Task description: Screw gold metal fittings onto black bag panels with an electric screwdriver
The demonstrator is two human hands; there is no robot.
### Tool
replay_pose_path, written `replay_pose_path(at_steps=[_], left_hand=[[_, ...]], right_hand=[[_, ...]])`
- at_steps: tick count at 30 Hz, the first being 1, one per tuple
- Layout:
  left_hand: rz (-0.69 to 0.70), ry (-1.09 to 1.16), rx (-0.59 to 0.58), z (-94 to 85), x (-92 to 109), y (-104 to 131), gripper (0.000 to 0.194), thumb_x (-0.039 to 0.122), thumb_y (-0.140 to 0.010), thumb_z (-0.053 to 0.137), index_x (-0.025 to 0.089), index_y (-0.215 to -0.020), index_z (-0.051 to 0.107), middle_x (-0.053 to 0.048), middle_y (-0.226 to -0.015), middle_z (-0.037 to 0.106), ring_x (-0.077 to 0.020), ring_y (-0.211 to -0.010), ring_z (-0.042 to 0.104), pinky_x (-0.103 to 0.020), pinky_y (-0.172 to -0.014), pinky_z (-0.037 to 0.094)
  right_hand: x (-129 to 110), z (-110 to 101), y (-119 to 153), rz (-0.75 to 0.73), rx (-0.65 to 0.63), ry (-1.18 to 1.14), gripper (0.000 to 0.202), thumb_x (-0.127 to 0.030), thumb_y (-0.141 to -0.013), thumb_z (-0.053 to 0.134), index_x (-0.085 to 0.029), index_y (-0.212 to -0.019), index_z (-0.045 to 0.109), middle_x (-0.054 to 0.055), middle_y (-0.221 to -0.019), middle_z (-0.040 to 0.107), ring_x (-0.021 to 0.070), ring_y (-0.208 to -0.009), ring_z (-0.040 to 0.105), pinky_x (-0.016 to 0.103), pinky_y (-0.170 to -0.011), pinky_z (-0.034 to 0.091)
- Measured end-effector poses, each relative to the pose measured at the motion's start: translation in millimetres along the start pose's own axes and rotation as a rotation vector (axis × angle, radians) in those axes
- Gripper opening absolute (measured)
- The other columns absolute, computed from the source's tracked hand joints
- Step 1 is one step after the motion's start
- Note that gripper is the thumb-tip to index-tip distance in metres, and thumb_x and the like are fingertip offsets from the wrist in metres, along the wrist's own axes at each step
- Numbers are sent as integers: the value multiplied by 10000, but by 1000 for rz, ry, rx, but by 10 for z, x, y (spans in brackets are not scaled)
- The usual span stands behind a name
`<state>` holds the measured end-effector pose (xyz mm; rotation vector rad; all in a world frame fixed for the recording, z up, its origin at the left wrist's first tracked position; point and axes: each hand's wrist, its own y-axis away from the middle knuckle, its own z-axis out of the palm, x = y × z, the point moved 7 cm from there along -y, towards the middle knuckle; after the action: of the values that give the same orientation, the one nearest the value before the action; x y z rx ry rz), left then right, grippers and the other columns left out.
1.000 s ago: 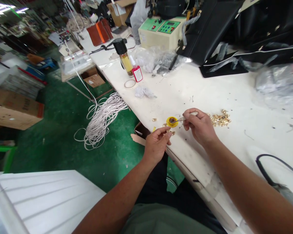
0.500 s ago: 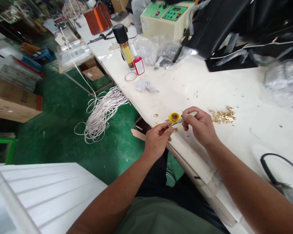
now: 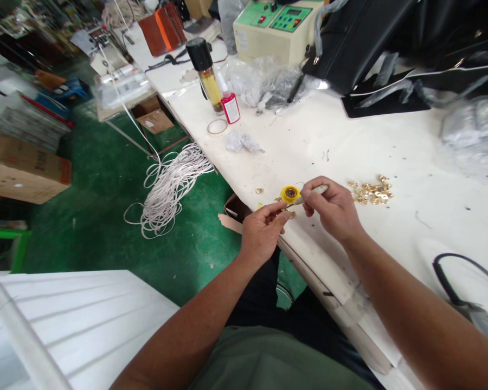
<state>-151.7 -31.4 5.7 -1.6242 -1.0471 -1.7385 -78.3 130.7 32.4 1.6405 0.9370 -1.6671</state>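
Pale tool (image 3: 320,189) beside yellow dish (image 3: 283,195)

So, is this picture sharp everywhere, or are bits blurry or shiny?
Head view: left hand and right hand fairly clear in outline; gold pieces glinting, fine detail lost. Also head view: cardboard box at the left edge blurred; label on the red bottle too soft to read.

Left hand (image 3: 262,235): can't tell what's between the fingertips, too small. Right hand (image 3: 335,211) hides part of the pen-like tool (image 3: 320,189). Grey device (image 3: 482,322) cut off at right edge. Far-left background blurred.
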Motion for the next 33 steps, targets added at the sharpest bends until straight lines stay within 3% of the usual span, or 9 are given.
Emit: replay_pose_path(at_steps=[6, 13, 26, 29, 33], left_hand=[[65, -160, 43, -76, 29, 26, 337, 424, -849, 794, 218, -1113, 824, -26, -742, 727, -119, -580, 562, -236, -518, 416], [99, -153, 22, -64, 37, 34, 362, 391, -865, 765, 206, -1175, 798, -51, -938, 772, -105, -628, 567, -215, -530, 436], [114, -246, 64, -108, 121, 70, 318, 373, -866, 767, 204, -1131, 812, -47, -892, 773, -110, -617, 576, -223, -548, 455], [119, -261, 62, -105, 141, 95, 323, 376, -865, 765, 196, -1128, 816, -52, -897, 776, -110, -620, 575, -224, -544, 445], [127, -270, 65, -78, 187, 129, 319, 378, -856, 769, 188, -1106, 822, -55, -897, 779, -117, -635, 583, -226, -546, 442]], right_hand=[[-167, 25, 30, -33, 1, 169, 252, -471, -886, 695, -227, -826, 668, -27, -542, 604, 129, -467, 502, 262, -487, 387], [-179, 27, 29, -41, 27, 214, 262, -466, -912, 672, -217, -829, 660, -35, -520, 601, 116, -437, 480, 246, -460, 355], [-281, 50, 53, -197, -85, 241, 202, -398, -968, 649, -210, -898, 674, -33, -630, 649, 118, -554, 565, 244, -565, 419], [-254, 54, 52, -145, -95, 210, 263, -446, -973, 660, -204, -869, 669, -36, -579, 636, 111, -499, 540, 242, -517, 390], [-233, 12, 43, -67, -3, 170, 405, -569, -918, 724, -197, -783, 639, -36, -495, 594, 106, -432, 499, 246, -462, 357]])
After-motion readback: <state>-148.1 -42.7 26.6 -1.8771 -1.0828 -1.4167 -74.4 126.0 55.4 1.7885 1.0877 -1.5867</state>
